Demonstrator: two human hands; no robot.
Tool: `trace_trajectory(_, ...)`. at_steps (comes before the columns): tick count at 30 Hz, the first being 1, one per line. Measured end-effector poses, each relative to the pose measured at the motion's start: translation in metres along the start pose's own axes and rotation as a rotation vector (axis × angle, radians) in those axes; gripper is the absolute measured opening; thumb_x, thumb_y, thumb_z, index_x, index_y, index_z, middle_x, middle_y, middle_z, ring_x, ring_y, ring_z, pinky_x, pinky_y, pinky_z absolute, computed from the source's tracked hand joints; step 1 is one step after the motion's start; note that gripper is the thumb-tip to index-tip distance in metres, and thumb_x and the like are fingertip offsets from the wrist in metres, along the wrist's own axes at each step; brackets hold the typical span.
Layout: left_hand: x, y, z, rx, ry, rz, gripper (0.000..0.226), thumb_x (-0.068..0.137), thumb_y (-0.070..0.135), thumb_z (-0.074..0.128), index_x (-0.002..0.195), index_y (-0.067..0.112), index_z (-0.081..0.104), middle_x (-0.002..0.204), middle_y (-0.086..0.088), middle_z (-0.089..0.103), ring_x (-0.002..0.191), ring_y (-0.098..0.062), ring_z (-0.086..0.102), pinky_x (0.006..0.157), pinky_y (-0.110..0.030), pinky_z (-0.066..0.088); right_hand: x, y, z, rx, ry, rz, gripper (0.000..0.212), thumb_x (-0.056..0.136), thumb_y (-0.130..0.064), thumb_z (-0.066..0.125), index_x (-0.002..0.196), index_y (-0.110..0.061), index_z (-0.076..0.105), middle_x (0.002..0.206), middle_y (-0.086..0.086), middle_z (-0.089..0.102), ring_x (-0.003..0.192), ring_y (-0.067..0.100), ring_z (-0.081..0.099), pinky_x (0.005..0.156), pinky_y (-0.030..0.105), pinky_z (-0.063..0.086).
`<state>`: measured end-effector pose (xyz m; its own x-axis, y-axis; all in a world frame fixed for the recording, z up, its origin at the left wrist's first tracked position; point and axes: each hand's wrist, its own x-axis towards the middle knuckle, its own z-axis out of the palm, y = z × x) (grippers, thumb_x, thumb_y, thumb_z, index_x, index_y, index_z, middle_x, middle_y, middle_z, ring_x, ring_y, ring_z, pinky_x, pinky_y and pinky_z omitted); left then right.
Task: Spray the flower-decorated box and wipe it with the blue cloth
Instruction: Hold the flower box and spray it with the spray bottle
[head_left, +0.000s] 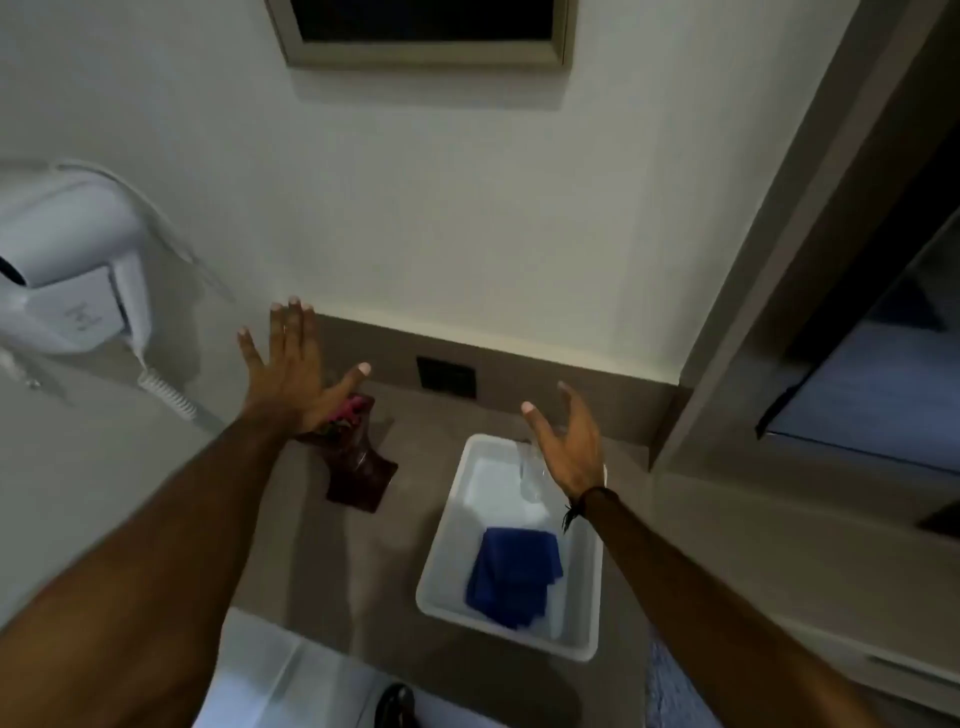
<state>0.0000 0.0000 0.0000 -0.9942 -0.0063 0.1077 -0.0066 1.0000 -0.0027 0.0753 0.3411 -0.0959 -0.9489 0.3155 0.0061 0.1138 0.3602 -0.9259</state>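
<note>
Both hands, left hand (291, 374) and right hand (571, 441), raised with spread fingers.

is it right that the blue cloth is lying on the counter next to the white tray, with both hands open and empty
Not quite. The head view shows the blue cloth lying inside the white tray, not on the counter beside it. The rest holds: the left hand and right hand are both open and empty.

Bare counter (415, 447) lies open between the spread left hand (291, 374) and right hand (569, 447), while the white tray's (441, 545) rim walls the right hand's underside.
</note>
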Motion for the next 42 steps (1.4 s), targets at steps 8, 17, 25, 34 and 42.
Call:
trace_trajectory(8,-0.044,-0.006,0.046,-0.193,-0.257,-0.152,0.115,0.087,0.080,0.034,0.161,0.002,-0.007,0.172,-0.021,-0.008,0.160,-0.035,-0.006,0.130,-0.051,0.001,0.001,0.016,0.039,0.252,0.011,0.013,0.016,0.095,-0.034,0.063,0.100,-0.019,0.068,0.089,-0.002,0.069,0.081,0.001,0.064,0.079,0.027,0.054)
trace_trajectory(17,-0.069,-0.009,0.055,-0.276,-0.264,-0.216,0.095,0.098,0.059,0.040,0.160,-0.004,0.005,0.171,-0.026,0.006,0.160,-0.037,0.004,0.130,-0.050,0.008,0.018,0.024,0.058,0.173,-0.006,0.164,0.039,0.098,-0.035,0.059,0.107,0.001,0.068,0.093,0.026,0.072,0.089,0.040,0.070,0.084,0.051,0.060)
trace_trajectory(25,-0.064,-0.019,0.075,-0.284,-0.244,-0.234,0.101,0.094,0.069,0.035,0.161,0.001,0.004,0.172,-0.023,0.004,0.161,-0.036,0.000,0.129,-0.052,0.002,0.009,-0.016,0.118,-0.158,-0.361,0.057,0.042,0.092,-0.054,0.057,0.091,-0.013,0.069,0.082,0.008,0.072,0.075,0.026,0.070,0.070,0.038,0.060)
trace_trajectory(34,-0.062,-0.020,0.078,-0.313,-0.239,-0.244,0.101,0.094,0.068,0.038,0.161,0.000,0.004,0.172,-0.023,0.002,0.161,-0.036,-0.003,0.129,-0.050,-0.002,-0.011,-0.039,0.176,-0.299,-0.446,-0.016,0.022,0.081,-0.041,0.065,0.071,-0.022,0.061,0.068,0.000,0.063,0.069,0.022,0.068,0.069,0.036,0.060)
trace_trajectory(42,-0.061,-0.021,0.078,-0.312,-0.244,-0.230,0.101,0.094,0.068,0.038,0.161,0.000,0.004,0.172,-0.023,0.001,0.160,-0.036,-0.004,0.129,-0.050,-0.001,0.001,-0.024,0.132,0.063,-0.184,0.209,0.042,0.084,-0.052,0.069,0.086,-0.010,0.068,0.082,0.012,0.073,0.077,0.028,0.073,0.071,0.045,0.064)
